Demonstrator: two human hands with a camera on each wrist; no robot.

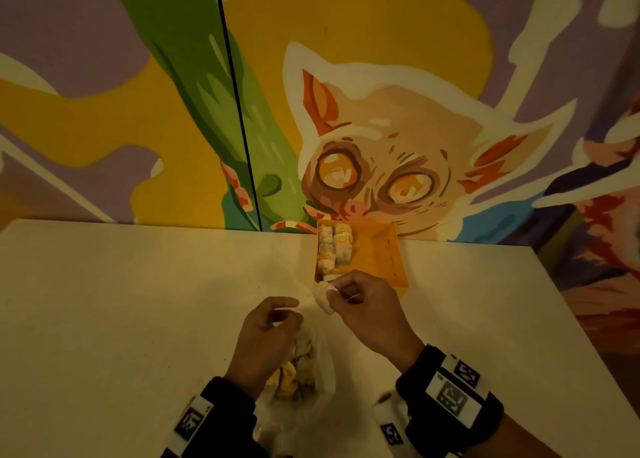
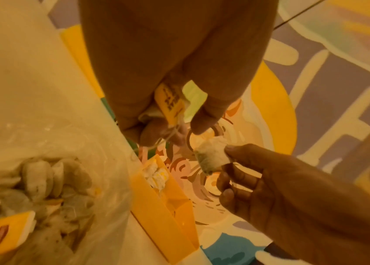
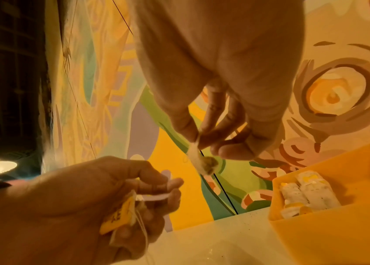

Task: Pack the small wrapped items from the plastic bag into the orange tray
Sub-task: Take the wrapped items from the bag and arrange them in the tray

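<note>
My right hand [image 1: 341,293] pinches a white tea bag [image 1: 323,300] just in front of the orange tray [image 1: 384,249]; the same tea bag [image 2: 211,156] hangs from my thumb and forefinger. My left hand [image 1: 284,310] holds another tea bag with its yellow tag [image 2: 170,104] and string, fingers curled round it, above the clear plastic bag [image 1: 304,371]. Several more tea bags [image 2: 50,179] lie inside the plastic bag. Two rows of packed tea bags [image 1: 334,246] fill the tray's left side. In the right wrist view the yellow tag [image 3: 120,217] shows in my left palm.
The white table [image 1: 121,301] stands against a painted mural wall [image 1: 381,138]. The tray sits at the table's far edge, touching the wall. The table's right edge [image 1: 568,312] drops off beside my right forearm.
</note>
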